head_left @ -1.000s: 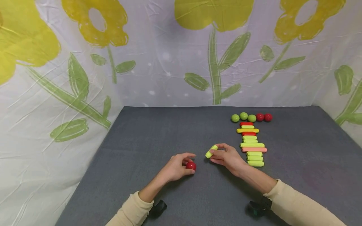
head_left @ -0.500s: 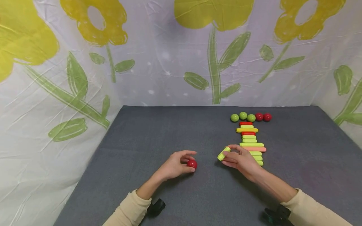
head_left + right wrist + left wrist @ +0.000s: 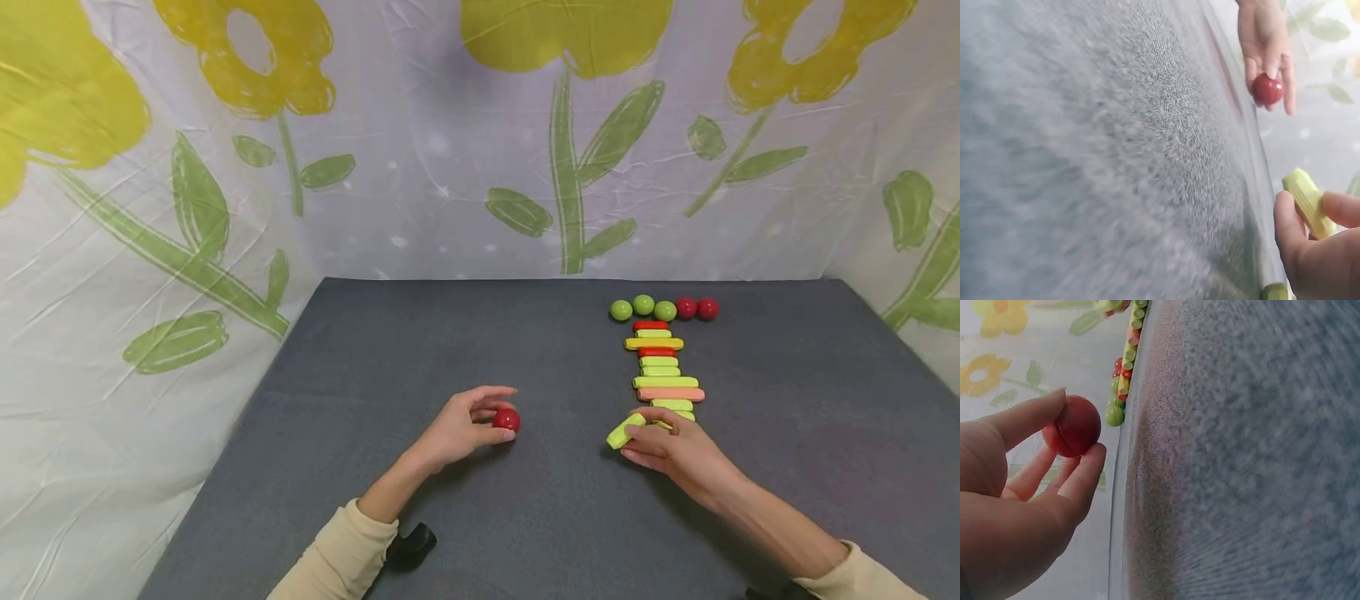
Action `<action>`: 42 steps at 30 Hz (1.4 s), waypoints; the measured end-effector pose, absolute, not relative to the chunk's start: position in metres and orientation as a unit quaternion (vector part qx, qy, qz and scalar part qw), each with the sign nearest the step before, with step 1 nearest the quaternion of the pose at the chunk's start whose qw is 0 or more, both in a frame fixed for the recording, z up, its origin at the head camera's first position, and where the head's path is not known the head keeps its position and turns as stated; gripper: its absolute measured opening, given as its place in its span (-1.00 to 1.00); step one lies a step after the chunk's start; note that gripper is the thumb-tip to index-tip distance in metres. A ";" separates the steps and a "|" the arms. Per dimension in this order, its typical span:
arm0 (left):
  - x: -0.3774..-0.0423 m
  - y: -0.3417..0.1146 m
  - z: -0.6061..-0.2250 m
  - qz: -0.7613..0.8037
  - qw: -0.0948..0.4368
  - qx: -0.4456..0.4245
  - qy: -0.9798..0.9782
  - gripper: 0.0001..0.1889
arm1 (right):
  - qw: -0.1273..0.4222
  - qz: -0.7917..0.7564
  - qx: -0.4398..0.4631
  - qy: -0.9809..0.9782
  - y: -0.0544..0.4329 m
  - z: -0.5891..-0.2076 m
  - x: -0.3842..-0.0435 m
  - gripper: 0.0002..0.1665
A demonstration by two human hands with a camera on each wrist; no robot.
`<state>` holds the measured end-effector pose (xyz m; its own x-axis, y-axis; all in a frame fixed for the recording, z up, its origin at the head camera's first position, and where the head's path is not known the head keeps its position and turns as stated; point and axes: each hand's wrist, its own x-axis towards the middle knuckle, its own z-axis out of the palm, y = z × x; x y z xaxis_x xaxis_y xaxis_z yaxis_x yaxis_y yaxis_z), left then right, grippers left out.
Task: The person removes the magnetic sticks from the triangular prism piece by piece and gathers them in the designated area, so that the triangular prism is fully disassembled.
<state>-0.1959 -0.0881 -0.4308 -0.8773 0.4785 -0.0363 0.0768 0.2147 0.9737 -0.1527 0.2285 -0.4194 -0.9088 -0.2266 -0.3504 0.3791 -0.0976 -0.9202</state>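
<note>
Between thumb and fingers, my left hand (image 3: 456, 429) pinches a glossy red ball (image 3: 507, 419) just above the dark table. The left wrist view shows the same red ball (image 3: 1074, 426) with a thin seam around it. To the right, my right hand (image 3: 684, 454) holds a short yellow-green stick (image 3: 626, 431), tilted, near the close end of a column of sticks. In the right wrist view the stick (image 3: 1309, 203) has a ridged surface and sits between thumb and fingers. That hand hides part of the nearest yellow-green sticks (image 3: 672, 405) in the column.
The column holds several short and long sticks, among them a salmon one (image 3: 671, 394), a yellow one (image 3: 654, 343) and a red one (image 3: 657, 352). Beyond it lie green balls (image 3: 621, 310) and red balls (image 3: 707, 309) in a row. A flowered sheet (image 3: 420, 167) hangs behind the table (image 3: 390, 333).
My right hand has carried the yellow-green stick rightward and nearer to me, toward the column's close end. My left hand, still holding the red ball, has barely moved.
</note>
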 end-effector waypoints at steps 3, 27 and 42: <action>-0.197 -0.089 -0.431 0.603 0.184 0.175 0.756 -0.40 | 0.214 -0.736 0.063 0.639 0.238 -0.421 -0.149 -0.28; -0.200 -0.083 -0.429 0.565 0.202 0.162 0.783 -0.42 | 0.190 -0.649 0.167 0.718 0.278 -0.425 -0.136 -0.26; -0.204 -0.075 -0.426 0.524 0.201 0.178 0.808 -0.45 | 0.217 -0.715 0.197 0.635 0.295 -0.428 -0.134 -0.29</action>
